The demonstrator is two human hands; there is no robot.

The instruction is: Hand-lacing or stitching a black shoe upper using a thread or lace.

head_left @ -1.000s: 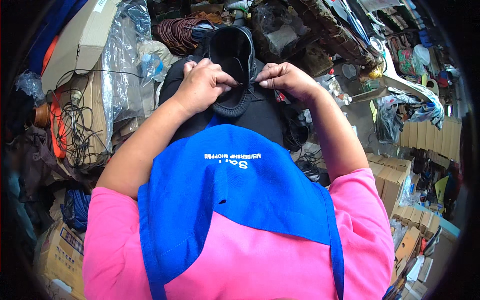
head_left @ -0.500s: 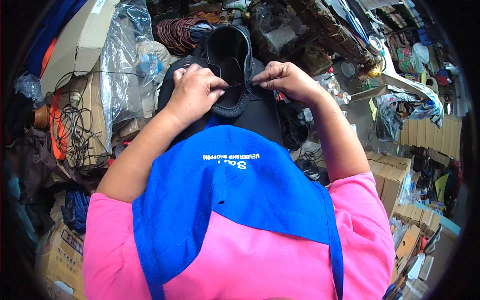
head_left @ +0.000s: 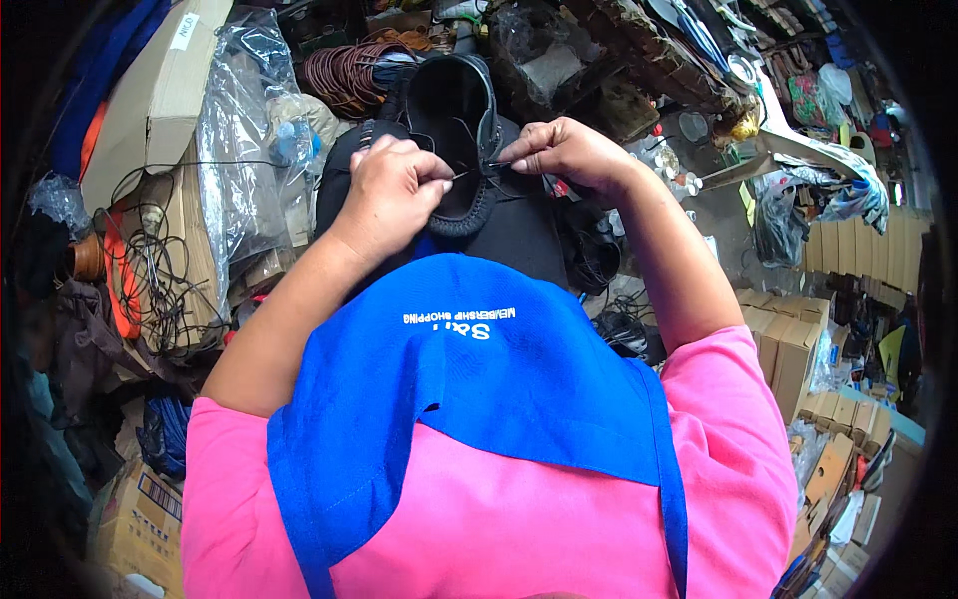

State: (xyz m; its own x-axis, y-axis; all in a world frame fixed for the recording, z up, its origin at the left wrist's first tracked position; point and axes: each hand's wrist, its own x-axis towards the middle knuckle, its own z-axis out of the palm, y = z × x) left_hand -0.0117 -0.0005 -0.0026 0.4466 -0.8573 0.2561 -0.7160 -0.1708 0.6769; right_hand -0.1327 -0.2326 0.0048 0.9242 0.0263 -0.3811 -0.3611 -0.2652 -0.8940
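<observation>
Here I am bent over a black slip-on shoe with a dark fabric upper and a thick rubber sole (head_left: 454,120), which rests toe-away on my lap against a black cloth (head_left: 519,225), just above the bib of the blue apron (head_left: 479,399) that I wear over a pink shirt (head_left: 519,529). My left hand (head_left: 394,195) lies on the near side of the shoe's collar, its fingers curled in and pinched narrow on a thin dark thread (head_left: 469,172); whether a needle sits in that pinch I cannot tell, it is too small to make out. My right hand (head_left: 564,155) is closed the same way, thumb and forefinger nipped on the other end of the thread right at the collar's edge. The thread runs taut and short between the two hands, across the shoe's opening.

I judge this to be the middle of hand-stitching the collar or upper to the sole: a stitch is being drawn tight. The next move, as I read it, calls for an even pull from both sides while the left hand keeps the shoe from rolling on my lap.

Around me are a coil of brown cord (head_left: 344,75) beyond the shoe, clear plastic bags (head_left: 239,150) and cardboard boxes (head_left: 150,110) to my left.
</observation>
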